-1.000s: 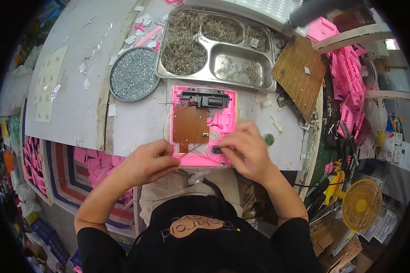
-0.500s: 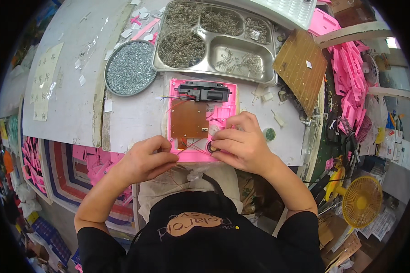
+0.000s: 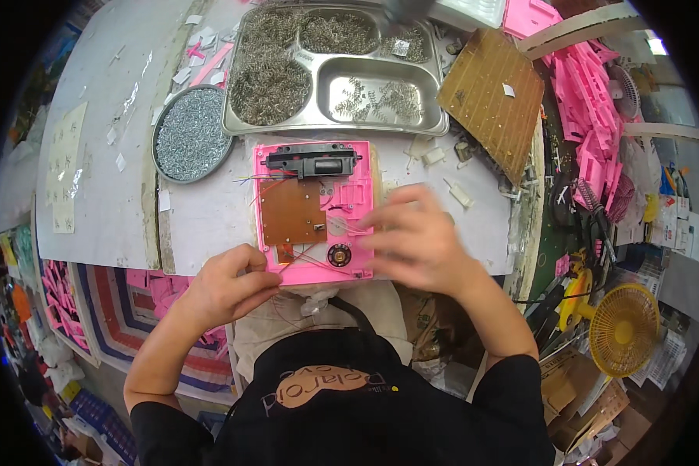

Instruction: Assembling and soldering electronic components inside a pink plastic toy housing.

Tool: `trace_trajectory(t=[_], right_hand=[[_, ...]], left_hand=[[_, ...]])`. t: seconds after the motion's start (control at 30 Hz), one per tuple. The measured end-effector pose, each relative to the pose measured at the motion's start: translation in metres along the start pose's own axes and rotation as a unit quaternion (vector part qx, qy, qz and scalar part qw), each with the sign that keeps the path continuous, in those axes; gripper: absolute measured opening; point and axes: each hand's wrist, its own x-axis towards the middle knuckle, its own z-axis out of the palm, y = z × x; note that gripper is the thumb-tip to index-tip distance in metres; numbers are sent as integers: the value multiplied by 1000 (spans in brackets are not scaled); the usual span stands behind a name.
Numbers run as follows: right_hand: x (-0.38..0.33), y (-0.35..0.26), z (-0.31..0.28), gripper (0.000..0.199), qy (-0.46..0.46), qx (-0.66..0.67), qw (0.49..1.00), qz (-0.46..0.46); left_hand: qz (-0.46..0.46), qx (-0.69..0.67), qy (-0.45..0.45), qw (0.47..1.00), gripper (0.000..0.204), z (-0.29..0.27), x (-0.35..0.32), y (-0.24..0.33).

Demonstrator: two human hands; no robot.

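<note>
"Where does the pink case (image 3: pixel 318 276) lie?"

"On the near part of the table (image 3: pixel 202 225), between the two hands, its slightly longer axis running from near to far. The metal tray (image 3: pixel 315 101) is just beyond it."

"And the left hand (image 3: pixel 237 283)?"

"At the near left corner. Its grip is narrow, thumb and fingertips close together, with thin wires (image 3: pixel 307 252) running toward them. Whether it pinches a wire or only touches the corner, one cannot tell."

"What about the right hand (image 3: pixel 423 241)?"

"It hangs at the right edge, blurred. Its grip looks wide, fingers fanned apart, with nothing visible in it. Whether it touches the edge is unclear."

"Which hand is nearer the round black speaker (image 3: pixel 339 255)?"

"The right. The speaker sits in the near right part of the case, to the left of those fingers and slightly nearer the person. Being round, it has no long axis."

"And the brown board (image 3: pixel 291 213)?"

"Left and far of the speaker, flat inside the case, beyond the left hand's fingertips."
</note>
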Motion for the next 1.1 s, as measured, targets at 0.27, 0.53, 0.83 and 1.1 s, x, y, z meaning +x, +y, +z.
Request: trace_trajectory(t=[0.27, 0.53, 0.83, 1.1], right_hand=[[-78, 35, -89, 20, -12, -256, 930, 265], [-81, 46, -69, 22, 87, -168, 929, 318], [-32, 47, -67, 23, -37, -231, 875, 424], [-68, 31, -71, 22, 111, -158, 900, 390]], left_hand=[[-41, -56, -108, 992, 22, -64, 69, 21], [37, 223, 12, 974, 5, -40, 237, -59], [77, 320, -101, 939, 12, -22, 280, -70], [38, 179, -117, 976, 17, -38, 168, 21]])
